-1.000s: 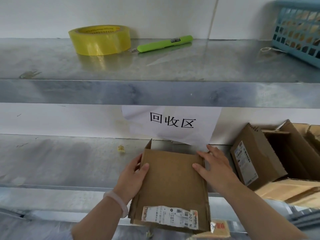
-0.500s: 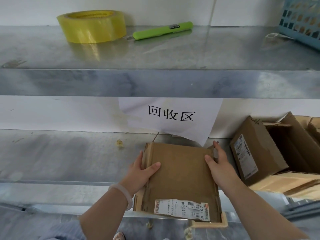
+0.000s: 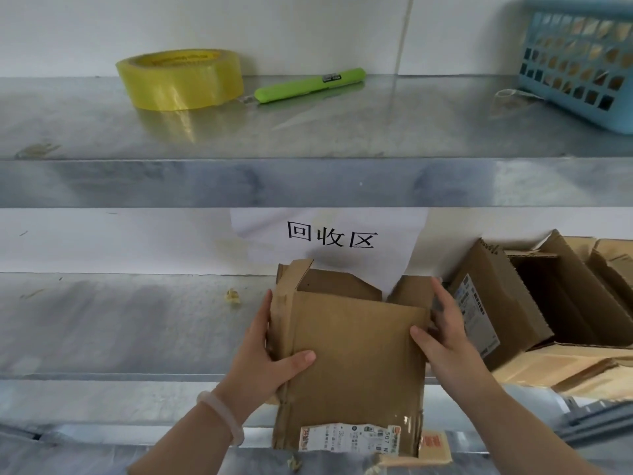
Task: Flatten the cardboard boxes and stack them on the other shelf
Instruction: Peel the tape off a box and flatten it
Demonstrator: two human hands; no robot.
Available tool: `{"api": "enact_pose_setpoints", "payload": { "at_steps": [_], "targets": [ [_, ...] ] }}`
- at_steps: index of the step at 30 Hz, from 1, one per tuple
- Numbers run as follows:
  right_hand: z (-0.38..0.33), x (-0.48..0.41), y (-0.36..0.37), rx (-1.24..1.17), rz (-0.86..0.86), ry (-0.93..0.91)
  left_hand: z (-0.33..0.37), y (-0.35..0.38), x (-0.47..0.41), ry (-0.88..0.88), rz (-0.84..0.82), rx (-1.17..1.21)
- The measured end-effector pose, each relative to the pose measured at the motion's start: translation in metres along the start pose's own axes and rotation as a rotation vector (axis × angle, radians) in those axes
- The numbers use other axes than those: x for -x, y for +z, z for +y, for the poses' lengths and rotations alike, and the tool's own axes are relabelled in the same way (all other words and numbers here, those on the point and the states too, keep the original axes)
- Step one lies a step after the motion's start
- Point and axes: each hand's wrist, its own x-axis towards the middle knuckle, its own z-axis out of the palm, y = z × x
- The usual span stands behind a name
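Note:
A flattened brown cardboard box (image 3: pixel 356 358) with a white shipping label at its near end lies over the front edge of the lower metal shelf (image 3: pixel 120 320). Its far flaps stick up under a paper sign. My left hand (image 3: pixel 270 361) grips its left edge, thumb on top. My right hand (image 3: pixel 442 334) holds the right edge, thumb on the top face and fingers along the side. To the right, an open unflattened cardboard box (image 3: pixel 507 299) lies tipped on its side on crumpled cardboard (image 3: pixel 575 368).
The upper shelf (image 3: pixel 308 180) carries a yellow tape roll (image 3: pixel 180 78), a green utility knife (image 3: pixel 308 85) and a blue plastic basket (image 3: pixel 579 60) at the right. A white paper sign (image 3: pixel 329 241) hangs on the wall. A small scrap (image 3: pixel 233 296) lies on the lower shelf.
The box has slid further onto the lower shelf and its far flaps have risen. Both hands shifted along its side edges.

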Motion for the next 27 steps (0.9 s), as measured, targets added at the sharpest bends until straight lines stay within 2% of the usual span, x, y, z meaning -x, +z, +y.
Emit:
{"api": "enact_pose_setpoints", "payload": {
  "at_steps": [2,7,9,10,11,13,15,16,19,21,25,27],
  "targets": [
    [-0.009,0.003,-0.003,0.078,0.03,-0.101,0.006,-0.006,0.007,0.106,0.023,-0.017],
    [-0.051,-0.008,-0.018,0.552,0.35,-0.486,0.023,-0.02,0.012,0.316,0.048,-0.211],
    [-0.074,-0.015,-0.017,0.692,0.337,-0.64,0.026,-0.022,0.01,0.346,0.038,-0.244],
    [-0.084,-0.019,-0.016,0.715,0.233,-0.628,0.026,-0.022,0.009,0.353,0.034,-0.245],
    [-0.093,-0.022,-0.013,0.705,0.08,-0.529,0.025,-0.022,0.008,0.354,0.034,-0.239],
    [-0.101,-0.027,-0.007,0.743,-0.235,-0.214,0.024,-0.022,0.007,0.344,0.04,-0.229],
    [-0.096,-0.034,-0.002,0.832,-0.395,-0.03,0.021,-0.022,0.006,0.332,0.055,-0.243],
    [-0.093,-0.035,0.0,0.825,-0.427,0.0,0.019,-0.022,0.006,0.325,0.063,-0.253],
    [-0.084,-0.041,-0.003,0.66,-0.379,-0.021,0.011,-0.025,0.003,0.261,0.085,-0.279],
    [-0.075,-0.042,-0.008,0.589,-0.245,-0.098,0.005,-0.025,0.0,0.182,0.113,-0.296],
    [-0.045,-0.036,-0.002,0.814,0.041,-0.27,-0.003,-0.011,-0.006,0.033,0.19,-0.491],
    [-0.023,-0.03,0.009,0.944,0.054,-0.247,-0.009,-0.001,-0.011,-0.081,0.221,-0.563]
  ]
}}
